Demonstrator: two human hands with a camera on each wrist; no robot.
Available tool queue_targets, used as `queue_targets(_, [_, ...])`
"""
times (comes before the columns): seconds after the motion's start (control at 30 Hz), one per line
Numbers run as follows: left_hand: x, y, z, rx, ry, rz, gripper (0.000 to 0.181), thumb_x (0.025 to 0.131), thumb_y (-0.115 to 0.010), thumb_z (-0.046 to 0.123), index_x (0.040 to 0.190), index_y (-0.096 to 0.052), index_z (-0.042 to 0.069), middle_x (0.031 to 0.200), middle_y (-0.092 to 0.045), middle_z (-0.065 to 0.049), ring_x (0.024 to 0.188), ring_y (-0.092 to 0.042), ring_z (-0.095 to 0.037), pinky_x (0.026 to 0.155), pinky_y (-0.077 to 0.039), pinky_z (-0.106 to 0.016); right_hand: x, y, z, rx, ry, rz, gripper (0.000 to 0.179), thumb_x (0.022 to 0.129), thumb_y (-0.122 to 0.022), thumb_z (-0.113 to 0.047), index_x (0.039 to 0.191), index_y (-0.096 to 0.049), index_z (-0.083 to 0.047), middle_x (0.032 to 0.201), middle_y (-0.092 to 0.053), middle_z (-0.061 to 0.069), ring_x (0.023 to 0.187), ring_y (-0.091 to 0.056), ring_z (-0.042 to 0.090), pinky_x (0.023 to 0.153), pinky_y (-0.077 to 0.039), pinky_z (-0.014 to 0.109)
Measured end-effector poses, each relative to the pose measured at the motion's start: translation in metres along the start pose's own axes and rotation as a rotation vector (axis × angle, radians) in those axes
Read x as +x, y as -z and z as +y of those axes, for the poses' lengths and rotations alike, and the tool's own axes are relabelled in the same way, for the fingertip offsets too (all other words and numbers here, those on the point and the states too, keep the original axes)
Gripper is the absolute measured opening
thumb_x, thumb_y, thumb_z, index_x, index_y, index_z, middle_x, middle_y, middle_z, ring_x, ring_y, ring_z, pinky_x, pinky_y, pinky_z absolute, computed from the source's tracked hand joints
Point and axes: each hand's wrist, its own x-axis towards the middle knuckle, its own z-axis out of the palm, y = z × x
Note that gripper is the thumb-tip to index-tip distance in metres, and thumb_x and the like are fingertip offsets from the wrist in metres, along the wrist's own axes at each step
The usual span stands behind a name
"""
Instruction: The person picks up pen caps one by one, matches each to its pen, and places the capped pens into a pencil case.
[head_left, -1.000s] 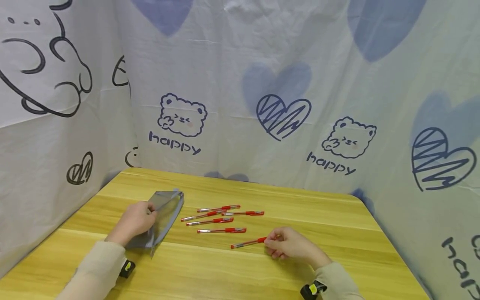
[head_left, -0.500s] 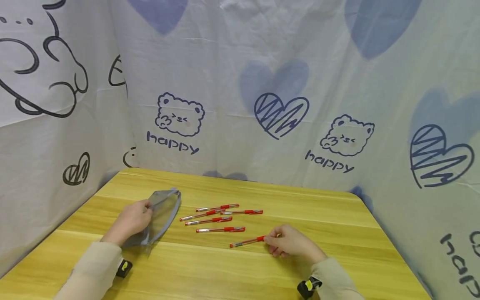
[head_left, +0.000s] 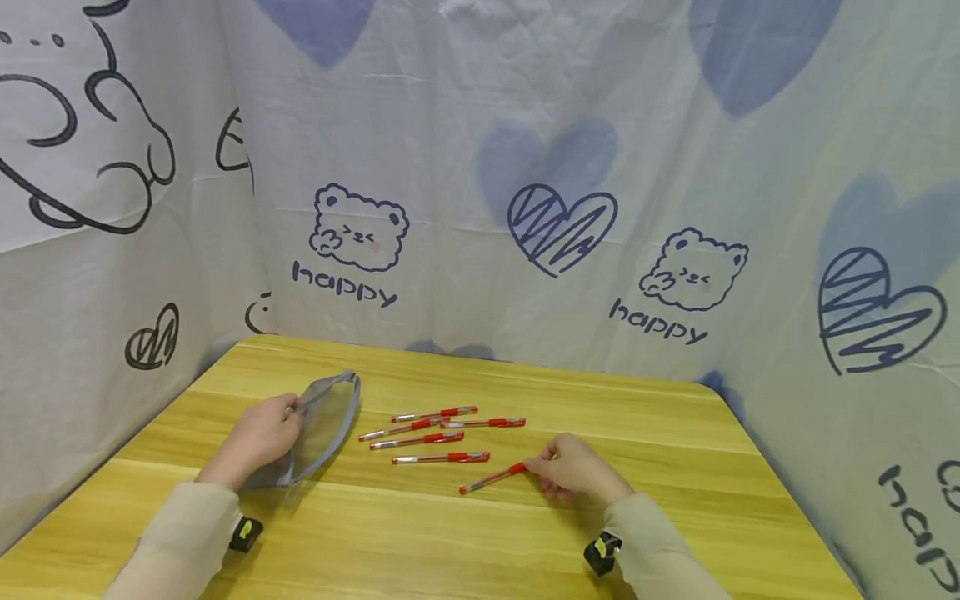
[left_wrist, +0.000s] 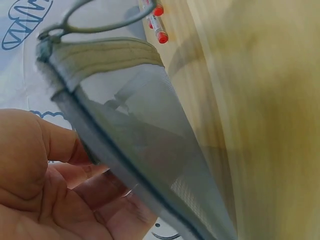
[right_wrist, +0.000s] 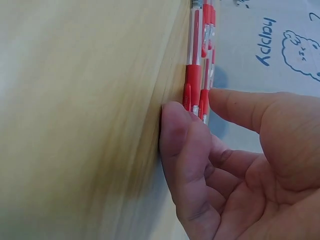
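Note:
My left hand (head_left: 258, 437) holds the near edge of a grey mesh drawstring bag (head_left: 324, 429) at the left of the table. In the left wrist view the thumb and fingers grip the bag's edge (left_wrist: 125, 160), and a cord loop (left_wrist: 107, 27) stands out at its corner. The bag's mouth gapes a little. My right hand (head_left: 573, 468) pinches one end of a red pen (head_left: 491, 479), whose other end points left, low over the table. Seen from the right wrist, the pen (right_wrist: 193, 75) runs to the thumb and forefinger; its gripped end is hidden behind the fingertips.
Several more red pens (head_left: 442, 457) lie loosely side by side on the wooden table (head_left: 405, 533), between the bag and my right hand. Two of them cross or touch near the back. A white printed curtain (head_left: 465, 300) rises right behind the table and along both sides.
My right hand has shifted slightly and raised the pen's gripped end, so the pen slants more. The left hand has drawn left with the bag's edge, and the bag's mouth has spread wider.

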Motion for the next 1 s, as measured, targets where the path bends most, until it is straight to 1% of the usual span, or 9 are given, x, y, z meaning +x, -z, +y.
queue_targets(0.1, [0.0,0.001,0.001,-0.026,0.001,-0.015,0.04,0.109,-0.036,0.012,0.138,-0.056,-0.008,0.071,-0.058,-0.008,0.058,-0.064,-0.022,0.06,-0.053,-0.037,0.006,-0.001,-0.003,-0.048,0.001,0.02,0.03,0.103,-0.074,-0.027,0.082,-0.066,-0.007,0.063,-0.068,0.005,0.05,-0.058,0.01,0.049,-0.049,0.022])
queue_targets(0.2, [0.001,0.002,0.001,-0.059,0.0,-0.036,0.042,0.108,-0.035,0.01,0.14,-0.054,-0.008,0.076,-0.058,-0.011,0.059,-0.064,-0.022,0.061,-0.058,-0.037,0.011,-0.003,-0.006,-0.089,-0.004,0.043,0.032,0.103,-0.074,-0.028,0.079,-0.064,-0.009,0.061,-0.066,0.004,0.049,-0.057,0.01,0.049,-0.05,0.023])
queue_targets(0.33, [0.002,0.003,0.0,-0.117,0.006,-0.066,0.042,0.105,-0.035,0.007,0.14,-0.051,-0.01,0.094,-0.066,-0.021,0.061,-0.064,-0.022,0.062,-0.062,-0.039,0.016,-0.007,-0.012,-0.103,-0.014,0.042,0.037,0.102,-0.076,-0.03,0.073,-0.062,-0.011,0.059,-0.061,0.0,0.049,-0.054,0.01,0.05,-0.048,0.023])
queue_targets(0.47, [0.002,0.005,0.0,-0.189,0.033,-0.105,0.043,0.103,-0.035,0.004,0.142,-0.049,-0.01,0.112,-0.066,-0.029,0.068,-0.068,-0.022,0.066,-0.064,-0.038,0.021,-0.011,-0.017,-0.115,-0.025,0.034,0.045,0.101,-0.077,-0.033,0.064,-0.059,-0.014,0.055,-0.056,-0.002,0.048,-0.051,0.009,0.048,-0.044,0.022])
queue_targets(0.63, [0.004,0.006,0.001,-0.275,0.052,-0.151,0.045,0.103,-0.035,0.004,0.145,-0.045,-0.01,0.116,-0.066,-0.03,0.081,-0.071,-0.022,0.072,-0.065,-0.041,0.026,-0.015,-0.02,-0.166,-0.034,0.063,0.052,0.099,-0.079,-0.038,0.058,-0.054,-0.018,0.052,-0.054,-0.003,0.046,-0.051,0.009,0.047,-0.043,0.021])
queue_targets(0.8, [0.006,0.003,-0.002,-0.324,0.051,-0.158,0.041,0.102,-0.039,0.003,0.141,-0.048,-0.009,0.113,-0.067,-0.028,0.084,-0.069,-0.022,0.073,-0.066,-0.041,0.029,-0.016,-0.021,-0.178,-0.054,0.073,0.055,0.098,-0.08,-0.039,0.055,-0.053,-0.017,0.049,-0.053,-0.004,0.044,-0.05,0.008,0.046,-0.042,0.02])
queue_targets(0.9, [0.006,0.002,-0.003,-0.332,0.05,-0.165,0.041,0.103,-0.039,0.003,0.141,-0.047,-0.009,0.113,-0.066,-0.028,0.087,-0.069,-0.022,0.074,-0.066,-0.042,0.029,-0.015,-0.019,-0.164,-0.056,0.073,0.053,0.097,-0.081,-0.037,0.056,-0.055,-0.016,0.05,-0.053,-0.004,0.044,-0.051,0.008,0.046,-0.044,0.02])
queue_targets(1.0, [0.006,0.001,-0.002,-0.337,0.049,-0.174,0.041,0.104,-0.04,0.004,0.142,-0.047,-0.009,0.113,-0.066,-0.028,0.085,-0.07,-0.023,0.074,-0.065,-0.042,0.03,-0.013,-0.017,-0.134,-0.051,0.076,0.046,0.097,-0.081,-0.034,0.062,-0.061,-0.013,0.051,-0.056,-0.003,0.045,-0.053,0.008,0.046,-0.047,0.02])
